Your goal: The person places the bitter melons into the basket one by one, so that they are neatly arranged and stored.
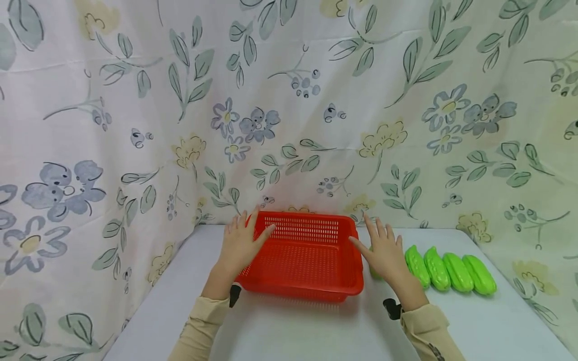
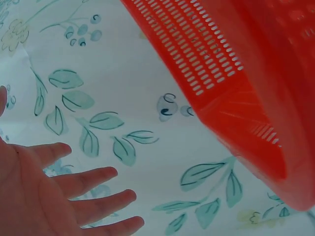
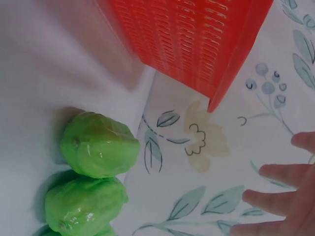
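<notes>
A red plastic basket (image 1: 298, 291) with perforated walls stands between both hands at the middle of the white table. My left hand (image 1: 239, 245) is spread at the basket's left side, fingers apart and holding nothing; the left wrist view shows its palm and outstretched fingers (image 2: 93, 179) away from the basket's rim. On the other side my right hand (image 1: 384, 253) is likewise spread beside the right rim, with nothing in it. Several glossy, bumpy green gourd-like vegetables (image 1: 437, 269) lie in a row to its right. Another, partly hidden behind the right hand, lies nearest the basket.
A white table (image 1: 289, 333) carries the basket and the green vegetables. Behind it and along both sides hangs a light cloth (image 1: 289, 125) printed with flowers and leaves.
</notes>
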A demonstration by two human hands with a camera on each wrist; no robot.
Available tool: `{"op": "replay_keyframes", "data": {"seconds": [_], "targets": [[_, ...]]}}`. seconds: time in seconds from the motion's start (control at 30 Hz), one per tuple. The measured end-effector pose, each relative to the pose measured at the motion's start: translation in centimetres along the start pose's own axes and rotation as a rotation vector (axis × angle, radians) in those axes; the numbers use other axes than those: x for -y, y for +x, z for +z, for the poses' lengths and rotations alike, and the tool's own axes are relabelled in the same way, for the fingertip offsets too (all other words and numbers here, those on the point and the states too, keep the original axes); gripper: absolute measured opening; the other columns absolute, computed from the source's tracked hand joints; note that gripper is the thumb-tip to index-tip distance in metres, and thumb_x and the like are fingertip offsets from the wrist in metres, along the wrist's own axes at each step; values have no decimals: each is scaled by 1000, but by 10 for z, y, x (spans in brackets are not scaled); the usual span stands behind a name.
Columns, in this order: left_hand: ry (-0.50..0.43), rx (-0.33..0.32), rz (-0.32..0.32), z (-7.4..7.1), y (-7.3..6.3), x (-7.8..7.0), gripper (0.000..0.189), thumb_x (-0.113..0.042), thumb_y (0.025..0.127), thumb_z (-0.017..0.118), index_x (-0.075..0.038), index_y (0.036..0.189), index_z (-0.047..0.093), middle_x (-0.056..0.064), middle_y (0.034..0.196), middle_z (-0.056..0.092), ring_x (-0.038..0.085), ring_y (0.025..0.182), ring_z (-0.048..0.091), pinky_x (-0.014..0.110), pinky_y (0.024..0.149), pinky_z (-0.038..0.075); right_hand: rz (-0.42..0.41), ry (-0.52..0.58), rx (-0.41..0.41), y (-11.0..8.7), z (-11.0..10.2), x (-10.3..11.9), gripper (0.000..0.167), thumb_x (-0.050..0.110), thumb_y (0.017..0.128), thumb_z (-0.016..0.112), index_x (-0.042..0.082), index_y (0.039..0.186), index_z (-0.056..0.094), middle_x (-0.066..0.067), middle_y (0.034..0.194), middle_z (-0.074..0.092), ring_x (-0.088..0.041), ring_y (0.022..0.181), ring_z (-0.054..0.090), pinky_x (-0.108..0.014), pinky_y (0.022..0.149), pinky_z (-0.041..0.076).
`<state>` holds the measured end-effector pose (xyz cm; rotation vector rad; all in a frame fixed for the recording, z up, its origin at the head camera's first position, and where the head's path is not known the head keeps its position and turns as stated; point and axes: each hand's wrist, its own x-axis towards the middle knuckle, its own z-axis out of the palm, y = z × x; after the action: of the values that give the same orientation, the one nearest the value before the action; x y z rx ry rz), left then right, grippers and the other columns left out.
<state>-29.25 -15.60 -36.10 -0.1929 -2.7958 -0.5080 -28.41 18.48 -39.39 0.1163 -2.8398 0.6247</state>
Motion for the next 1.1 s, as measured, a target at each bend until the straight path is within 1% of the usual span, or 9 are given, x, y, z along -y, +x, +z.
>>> {"op": "replay_keyframes", "data": {"seconds": [0.1,0.27,0.43,0.67,0.83,1.1], "targets": [[-18,-3,-17,2,0,6,78,-64,94,42,-25,157,17,25,156,30,52,142,26,67,115,17,14,23,7,1,3,-3,84,64,95,40,18,158,9,-29,159,15,-58,141,13,-78,107,9],[-48,22,-56,4,-1,16,80,-64,95,41,-23,158,15,26,156,29,49,143,26,67,114,18,24,74,6,1,11,-9,84,65,95,38,18,158,7,-29,159,15,-58,141,15,-77,107,11],[-83,44,-87,7,-2,26,81,-65,95,38,-20,158,13,26,156,28,47,143,25,66,114,19,30,126,1,0,15,-12,85,65,96,37,15,158,7,-30,159,16,-55,141,20,-74,108,19],[-90,53,-105,13,-1,37,80,-63,96,39,-18,157,16,27,153,34,49,139,31,67,112,24,64,217,21,1,21,-18,86,64,96,37,14,158,5,-27,160,16,-51,144,20,-71,107,24],[-106,71,-140,16,-1,43,80,-61,96,41,-17,157,16,26,153,35,49,138,34,67,110,28,72,290,16,2,24,-23,86,62,97,38,10,158,5,-25,161,16,-48,145,19,-68,110,23],[-104,90,-167,20,-1,52,80,-60,96,40,-15,157,15,27,152,35,49,136,37,68,107,32,103,423,22,5,29,-29,83,56,99,39,10,157,2,-22,162,13,-45,148,17,-65,114,21]]}}
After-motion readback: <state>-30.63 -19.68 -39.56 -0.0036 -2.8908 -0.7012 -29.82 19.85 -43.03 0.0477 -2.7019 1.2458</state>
